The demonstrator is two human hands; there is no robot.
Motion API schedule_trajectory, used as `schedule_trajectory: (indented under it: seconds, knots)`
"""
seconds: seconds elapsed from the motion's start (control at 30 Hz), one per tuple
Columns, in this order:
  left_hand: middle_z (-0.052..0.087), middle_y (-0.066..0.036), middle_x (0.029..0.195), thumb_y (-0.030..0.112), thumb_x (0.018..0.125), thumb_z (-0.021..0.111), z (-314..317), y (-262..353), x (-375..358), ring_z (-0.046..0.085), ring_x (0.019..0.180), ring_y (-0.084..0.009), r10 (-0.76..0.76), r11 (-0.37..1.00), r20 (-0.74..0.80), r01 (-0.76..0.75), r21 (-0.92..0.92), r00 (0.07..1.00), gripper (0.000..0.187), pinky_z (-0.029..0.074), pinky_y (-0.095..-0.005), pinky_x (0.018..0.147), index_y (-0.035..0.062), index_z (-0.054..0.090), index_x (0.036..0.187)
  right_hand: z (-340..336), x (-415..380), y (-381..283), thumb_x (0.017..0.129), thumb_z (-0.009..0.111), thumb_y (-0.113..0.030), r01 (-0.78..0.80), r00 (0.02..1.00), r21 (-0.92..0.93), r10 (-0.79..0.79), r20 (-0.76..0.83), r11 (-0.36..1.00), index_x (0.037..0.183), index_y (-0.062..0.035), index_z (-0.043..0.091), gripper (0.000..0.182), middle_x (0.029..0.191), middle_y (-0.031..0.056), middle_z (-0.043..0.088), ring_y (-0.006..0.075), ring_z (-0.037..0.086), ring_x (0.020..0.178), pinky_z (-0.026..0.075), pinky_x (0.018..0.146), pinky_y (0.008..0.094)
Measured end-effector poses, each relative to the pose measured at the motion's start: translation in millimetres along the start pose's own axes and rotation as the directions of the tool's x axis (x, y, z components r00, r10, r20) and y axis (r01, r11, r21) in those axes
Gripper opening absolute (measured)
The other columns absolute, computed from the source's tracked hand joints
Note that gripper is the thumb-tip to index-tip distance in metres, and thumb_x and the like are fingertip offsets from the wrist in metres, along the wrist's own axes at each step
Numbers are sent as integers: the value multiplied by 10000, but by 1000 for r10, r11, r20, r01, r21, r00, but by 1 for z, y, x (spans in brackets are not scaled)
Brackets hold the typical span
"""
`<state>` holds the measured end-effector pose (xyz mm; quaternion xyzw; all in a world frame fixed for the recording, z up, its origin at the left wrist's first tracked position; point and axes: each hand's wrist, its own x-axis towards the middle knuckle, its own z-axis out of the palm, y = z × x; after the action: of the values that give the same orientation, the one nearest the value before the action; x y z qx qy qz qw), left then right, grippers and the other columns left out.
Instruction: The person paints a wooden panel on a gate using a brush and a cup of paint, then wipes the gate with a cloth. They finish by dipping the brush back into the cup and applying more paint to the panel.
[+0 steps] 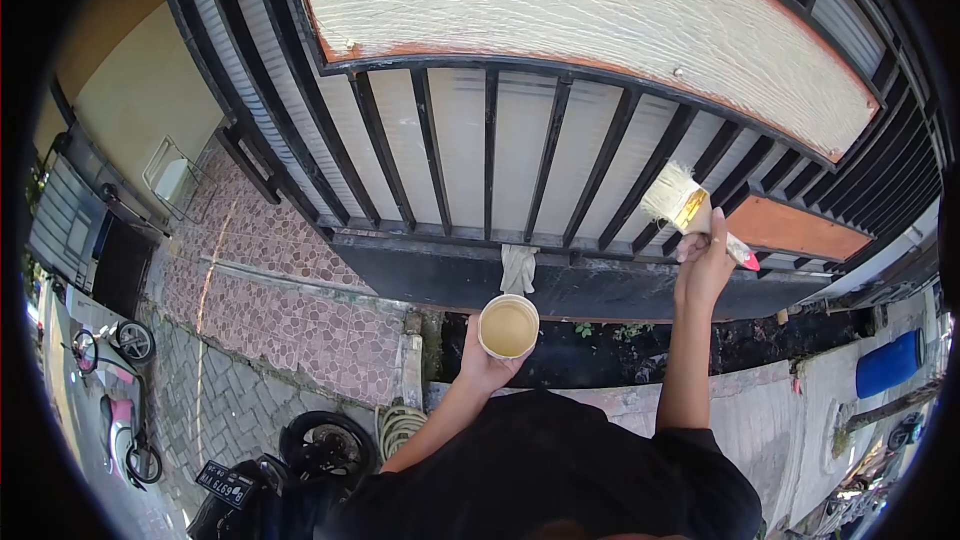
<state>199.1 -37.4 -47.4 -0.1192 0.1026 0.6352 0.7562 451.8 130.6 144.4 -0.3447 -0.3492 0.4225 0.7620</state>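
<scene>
My left hand (487, 368) is wrapped round a small tub of cream paint (508, 328), held upright in front of my chest. In my right hand (706, 258) is a wide paintbrush (688, 208), its cream-coated bristles pointing up and to the left, its handle tip pink-red. The brush is in front of the black metal fence bars. Above both hands, a long fence panel (560, 25) is covered in cream paint, with orange-brown showing along its edges. To the right, a lower panel (800, 227) is orange-brown.
A pale cloth (518, 268) hangs on the fence's lower rail. Below runs a dark ditch (600, 352) with some plants. A parked motorcycle (325, 445) and a coiled hose (402, 432) stand at the lower left. A blue barrel (890, 364) lies at the right.
</scene>
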Motion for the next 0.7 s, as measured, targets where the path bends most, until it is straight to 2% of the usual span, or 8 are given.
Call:
schedule_trajectory:
  seconds: [0.07,0.13,0.2,0.27,0.4,0.5,0.57,0.7]
  knots:
    - [673,-214,1279,501,1020,556,-1,-17,11,668,1133,-417,-50,999,10,50,21,999,538,612,-498,956,63,645,1318,-57,-20,18,1043,660,-220,-293,955,63,296,-37,954,942,-37,611,214,668,42,608,124,553,476,394,405,255]
    - [651,-228,1318,470,1012,580,0,-36,18,652,1159,-420,-88,996,-6,88,-8,996,518,610,-511,961,62,640,1325,-125,-42,50,1019,685,-228,-475,859,164,496,-124,865,950,-48,616,205,660,30,587,119,530,462,382,402,249]
    - [671,-108,1333,531,1069,437,-2,-61,24,660,1208,-309,-109,991,-31,111,74,994,534,558,-487,1015,110,621,1342,-180,-69,65,1004,699,-248,-608,726,280,663,-184,743,948,-57,614,216,663,23,573,117,516,467,377,404,245]
    - [660,-160,1341,476,1063,488,-11,-80,30,641,1225,-363,-173,985,-32,174,18,984,499,552,-497,1033,98,611,1365,-212,-81,61,1005,696,-250,-656,614,366,749,-250,660,913,-74,614,215,651,14,562,114,499,475,375,410,240]
    - [547,-262,1468,422,1033,560,-16,-118,37,560,1309,-467,-372,913,84,380,-148,925,545,511,-562,1110,97,553,1472,-271,-74,51,1027,682,-263,-602,649,396,714,-263,693,874,-84,603,248,668,19,564,117,508,480,365,420,242]
    - [394,-276,1595,440,1018,586,-19,-145,42,406,1460,-497,-431,847,127,449,-283,893,602,384,-640,1202,116,517,1520,-285,-47,27,1035,676,-251,-572,725,293,639,-257,766,887,-71,628,237,700,30,595,118,514,496,359,430,253]
    - [396,-276,1592,446,1019,582,-13,-165,44,385,1474,-492,-477,810,105,482,-333,873,599,360,-643,1214,125,519,1520,-299,-32,18,1037,678,-236,-552,794,156,574,-200,819,931,-63,669,203,750,29,636,111,523,520,359,452,255]
    - [410,-280,1577,451,1020,580,-16,-193,45,333,1505,-481,-482,784,80,471,-405,872,589,288,-653,1247,144,524,1520,-307,-21,-3,1018,709,-217,-596,790,31,592,-158,803,1008,-41,711,176,811,29,684,100,557,571,384,489,251]
